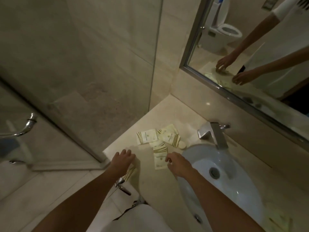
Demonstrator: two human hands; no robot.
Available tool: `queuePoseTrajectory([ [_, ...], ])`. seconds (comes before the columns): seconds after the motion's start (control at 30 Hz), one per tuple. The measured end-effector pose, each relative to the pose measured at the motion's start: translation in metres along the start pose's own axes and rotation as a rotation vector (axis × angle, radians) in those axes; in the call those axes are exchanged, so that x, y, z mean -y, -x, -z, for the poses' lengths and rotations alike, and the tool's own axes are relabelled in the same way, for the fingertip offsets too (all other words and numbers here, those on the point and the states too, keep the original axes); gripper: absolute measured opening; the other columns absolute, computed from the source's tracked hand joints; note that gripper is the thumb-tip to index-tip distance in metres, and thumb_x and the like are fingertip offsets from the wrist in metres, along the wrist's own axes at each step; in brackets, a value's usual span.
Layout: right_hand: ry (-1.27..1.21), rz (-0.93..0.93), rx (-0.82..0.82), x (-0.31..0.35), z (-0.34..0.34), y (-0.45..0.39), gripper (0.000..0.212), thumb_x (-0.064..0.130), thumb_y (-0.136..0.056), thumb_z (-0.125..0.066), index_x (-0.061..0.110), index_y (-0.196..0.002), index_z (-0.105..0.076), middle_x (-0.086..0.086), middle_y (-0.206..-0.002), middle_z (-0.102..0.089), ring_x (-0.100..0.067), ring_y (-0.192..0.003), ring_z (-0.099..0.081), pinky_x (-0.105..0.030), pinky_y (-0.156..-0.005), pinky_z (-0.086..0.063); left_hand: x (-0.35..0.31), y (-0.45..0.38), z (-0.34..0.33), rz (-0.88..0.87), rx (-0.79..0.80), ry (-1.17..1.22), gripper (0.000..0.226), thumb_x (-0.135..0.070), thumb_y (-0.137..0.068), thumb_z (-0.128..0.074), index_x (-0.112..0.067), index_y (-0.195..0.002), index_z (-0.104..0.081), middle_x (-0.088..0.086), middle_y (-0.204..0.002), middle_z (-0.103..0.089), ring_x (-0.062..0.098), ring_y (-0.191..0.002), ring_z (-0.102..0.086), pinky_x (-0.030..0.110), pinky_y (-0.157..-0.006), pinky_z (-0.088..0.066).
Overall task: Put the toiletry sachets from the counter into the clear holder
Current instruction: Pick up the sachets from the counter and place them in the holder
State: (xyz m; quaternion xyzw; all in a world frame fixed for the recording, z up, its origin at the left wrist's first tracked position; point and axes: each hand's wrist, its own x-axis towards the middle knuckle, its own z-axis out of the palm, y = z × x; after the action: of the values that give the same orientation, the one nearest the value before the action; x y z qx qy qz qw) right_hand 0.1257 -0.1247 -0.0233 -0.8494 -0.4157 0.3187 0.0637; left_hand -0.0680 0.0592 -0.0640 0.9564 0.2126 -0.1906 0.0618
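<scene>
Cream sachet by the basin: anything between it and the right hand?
Nothing visible. The right hand is at the right edge of the cream gold-striped sachet lying flat on the beige stone counter. The other sachets lie beyond it.

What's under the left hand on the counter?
The edge of a striped sachet pokes out below the left hand, at the counter edge. The hand covers the rest, so whether more sachets or the clear holder lie beneath cannot be seen.
</scene>
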Motion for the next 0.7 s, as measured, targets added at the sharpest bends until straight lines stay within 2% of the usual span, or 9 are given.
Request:
queuePoseTrajectory([
  [0.27,-0.023,-0.129,-0.157,0.024,-0.028,-0.028,0.019,0.025,-0.086,-0.060,0.014,-0.101,-0.055,-0.007,-0.116,-0.046,-0.027,-0.109,-0.047,-0.034,-0.084,-0.045,0.007,-0.012,-0.006,0.018,0.011,0.028,0.050,-0.011,-0.081,-0.062,-0.020,-0.127,-0.044,0.005,-0.130,-0.044,0.026,-0.118,-0.040,0.039,-0.092,-0.040],
  [0.43,-0.118,-0.211,-0.224,0.033,-0.044,-0.041,0.029,0.028,-0.082,-0.069,0.010,-0.099,-0.054,-0.011,-0.119,-0.041,-0.030,-0.110,-0.042,-0.038,-0.089,-0.044,0.013,-0.023,-0.009,0.037,0.030,0.043,0.054,-0.024,-0.076,-0.070,-0.024,-0.125,-0.048,0.002,-0.126,-0.047,0.023,-0.116,-0.041,0.035,-0.095,-0.039],
  [0.53,-0.156,-0.267,-0.232,0.034,-0.050,-0.047,0.035,0.025,-0.078,-0.074,0.008,-0.102,-0.054,-0.011,-0.120,-0.039,-0.030,-0.109,-0.043,-0.038,-0.088,-0.046,0.019,-0.025,-0.015,0.038,-0.015,0.100,0.047,-0.030,-0.079,-0.068,-0.027,-0.123,-0.051,-0.001,-0.122,-0.050,0.020,-0.111,-0.042,0.033,-0.092,-0.037],
  [0.63,-0.231,-0.301,-0.222,0.034,-0.050,-0.049,0.042,0.024,-0.074,-0.079,0.008,-0.103,-0.053,-0.009,-0.114,-0.040,-0.027,-0.100,-0.049,-0.028,-0.074,-0.046,0.023,-0.025,-0.020,0.021,-0.055,0.136,0.039,-0.029,-0.084,-0.061,-0.025,-0.122,-0.052,-0.001,-0.120,-0.052,0.019,-0.108,-0.044,0.031,-0.090,-0.036],
  [0.7,-0.298,-0.278,-0.208,0.033,-0.046,-0.048,0.038,0.021,-0.074,-0.079,0.011,-0.095,-0.049,-0.006,-0.102,-0.045,-0.020,-0.086,-0.049,-0.018,-0.054,-0.034,0.024,-0.027,-0.020,0.004,-0.069,0.169,0.042,-0.035,-0.083,-0.062,-0.023,-0.122,-0.053,-0.001,-0.117,-0.053,0.019,-0.107,-0.045,0.031,-0.089,-0.036],
])
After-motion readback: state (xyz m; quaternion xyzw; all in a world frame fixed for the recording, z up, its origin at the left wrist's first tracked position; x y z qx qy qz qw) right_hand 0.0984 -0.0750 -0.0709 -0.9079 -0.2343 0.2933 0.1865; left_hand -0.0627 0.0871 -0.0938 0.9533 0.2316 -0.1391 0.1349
